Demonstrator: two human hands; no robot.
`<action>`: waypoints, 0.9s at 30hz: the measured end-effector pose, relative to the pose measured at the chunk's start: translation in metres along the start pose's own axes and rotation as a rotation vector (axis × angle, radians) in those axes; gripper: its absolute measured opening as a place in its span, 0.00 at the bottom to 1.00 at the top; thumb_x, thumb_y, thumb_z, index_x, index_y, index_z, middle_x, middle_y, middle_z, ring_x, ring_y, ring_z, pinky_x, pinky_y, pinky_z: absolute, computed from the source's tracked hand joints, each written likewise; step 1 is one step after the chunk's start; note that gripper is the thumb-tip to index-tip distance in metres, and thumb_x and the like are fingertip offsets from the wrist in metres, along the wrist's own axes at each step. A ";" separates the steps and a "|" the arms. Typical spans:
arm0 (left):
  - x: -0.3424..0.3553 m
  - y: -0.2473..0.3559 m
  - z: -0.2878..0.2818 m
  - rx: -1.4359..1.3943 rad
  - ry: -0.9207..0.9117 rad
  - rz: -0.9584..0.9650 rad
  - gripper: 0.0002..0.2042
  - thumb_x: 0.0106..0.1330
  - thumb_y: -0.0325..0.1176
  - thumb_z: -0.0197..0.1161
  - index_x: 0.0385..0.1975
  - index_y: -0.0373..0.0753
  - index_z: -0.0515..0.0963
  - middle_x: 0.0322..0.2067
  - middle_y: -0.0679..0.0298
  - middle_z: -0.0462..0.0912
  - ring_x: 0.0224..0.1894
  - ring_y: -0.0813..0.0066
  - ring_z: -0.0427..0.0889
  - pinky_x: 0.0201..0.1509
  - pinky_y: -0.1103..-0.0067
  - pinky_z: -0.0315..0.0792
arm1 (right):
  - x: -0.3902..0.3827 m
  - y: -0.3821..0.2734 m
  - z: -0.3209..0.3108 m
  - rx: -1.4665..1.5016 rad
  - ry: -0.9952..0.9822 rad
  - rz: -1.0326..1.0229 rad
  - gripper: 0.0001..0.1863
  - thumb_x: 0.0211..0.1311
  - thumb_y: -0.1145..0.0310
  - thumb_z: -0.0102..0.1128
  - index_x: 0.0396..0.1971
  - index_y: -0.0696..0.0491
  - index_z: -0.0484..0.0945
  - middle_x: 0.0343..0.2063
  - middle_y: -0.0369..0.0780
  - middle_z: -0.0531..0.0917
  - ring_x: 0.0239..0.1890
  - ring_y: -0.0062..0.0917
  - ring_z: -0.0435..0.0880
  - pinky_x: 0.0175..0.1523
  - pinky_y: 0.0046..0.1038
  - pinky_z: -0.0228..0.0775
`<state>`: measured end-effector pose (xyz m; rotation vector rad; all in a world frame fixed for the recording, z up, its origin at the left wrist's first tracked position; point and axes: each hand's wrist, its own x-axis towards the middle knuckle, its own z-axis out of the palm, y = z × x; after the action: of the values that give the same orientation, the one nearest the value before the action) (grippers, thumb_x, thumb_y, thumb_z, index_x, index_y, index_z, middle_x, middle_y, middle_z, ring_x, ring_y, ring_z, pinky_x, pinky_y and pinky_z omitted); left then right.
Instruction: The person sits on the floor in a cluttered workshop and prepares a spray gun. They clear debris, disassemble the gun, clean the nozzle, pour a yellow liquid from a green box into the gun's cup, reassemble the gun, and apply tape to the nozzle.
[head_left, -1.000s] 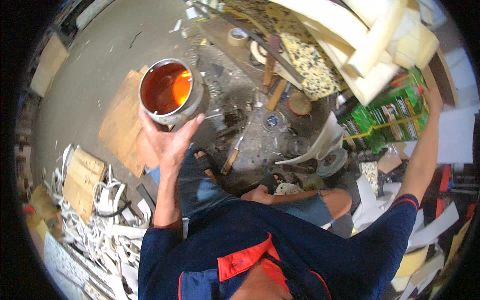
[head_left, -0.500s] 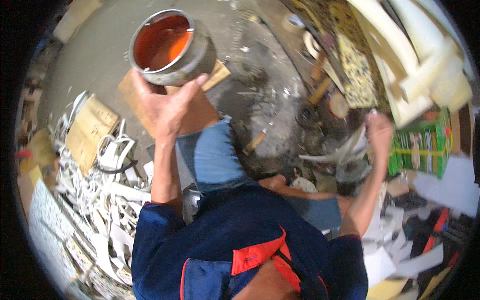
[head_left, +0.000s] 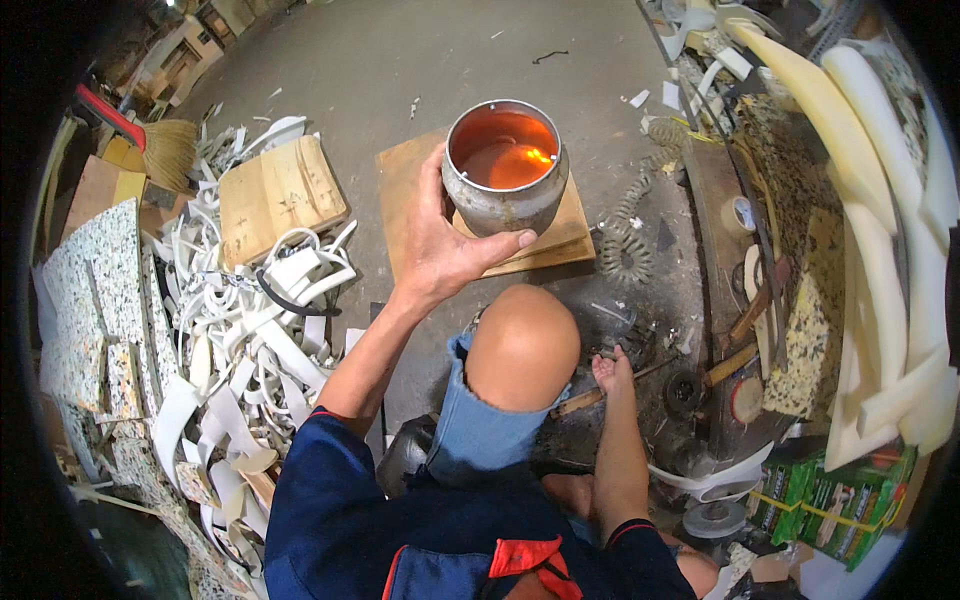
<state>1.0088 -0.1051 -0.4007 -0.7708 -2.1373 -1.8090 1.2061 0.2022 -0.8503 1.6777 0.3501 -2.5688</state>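
Note:
My left hand (head_left: 440, 235) is wrapped round the side of a round metal pot (head_left: 510, 205), its thumb across the near side. Inside the pot is a shiny orange liquid (head_left: 500, 165). The pot is above a wooden board (head_left: 405, 185) on the floor. To the right of my bare knee, my right hand (head_left: 612, 372) is low over the floor with its fingers loosely apart. I see nothing held in it. Beside that hand lies a tool with a wooden handle (head_left: 578, 402) and a thin shaft.
White foam offcuts (head_left: 270, 350) pile up at left, with a wooden board (head_left: 280, 200) on them and a broom (head_left: 165, 150) behind. At right are a hammer (head_left: 735, 362), a tape roll (head_left: 738, 215), long foam strips (head_left: 860, 180) and a green package (head_left: 835, 500). A coiled hose (head_left: 627, 255) lies beyond.
The view has shifted. My left hand, still holding the pot, is now nearer the middle of the view. My right hand has come inward from the far right to beside my knee.

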 end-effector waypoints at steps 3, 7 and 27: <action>0.009 -0.033 0.006 -0.025 -0.006 -0.065 0.53 0.41 0.33 0.83 0.67 0.30 0.55 0.60 0.52 0.69 0.64 0.62 0.71 0.70 0.68 0.66 | 0.007 0.000 0.010 0.151 0.187 -0.069 0.30 0.68 0.52 0.62 0.60 0.56 0.65 0.32 0.43 0.75 0.29 0.30 0.77 0.36 0.32 0.79; 0.017 -0.079 0.018 -0.067 -0.010 -0.180 0.53 0.41 0.32 0.83 0.67 0.33 0.55 0.60 0.53 0.69 0.64 0.62 0.71 0.70 0.67 0.64 | -0.015 0.000 0.028 0.290 0.342 -0.118 0.34 0.70 0.55 0.61 0.67 0.54 0.60 0.22 0.36 0.66 0.17 0.22 0.64 0.21 0.24 0.65; 0.004 -0.250 0.053 0.203 -0.040 -0.298 0.52 0.39 0.38 0.83 0.66 0.33 0.58 0.57 0.50 0.73 0.60 0.57 0.76 0.64 0.66 0.71 | -0.230 -0.038 0.251 -0.501 -0.294 -1.138 0.18 0.69 0.66 0.60 0.54 0.57 0.73 0.31 0.39 0.80 0.19 0.19 0.76 0.23 0.24 0.73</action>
<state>0.8805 -0.0770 -0.6194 -0.4641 -2.5252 -1.6790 1.0686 0.1670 -0.5386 0.9844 2.1987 -2.8138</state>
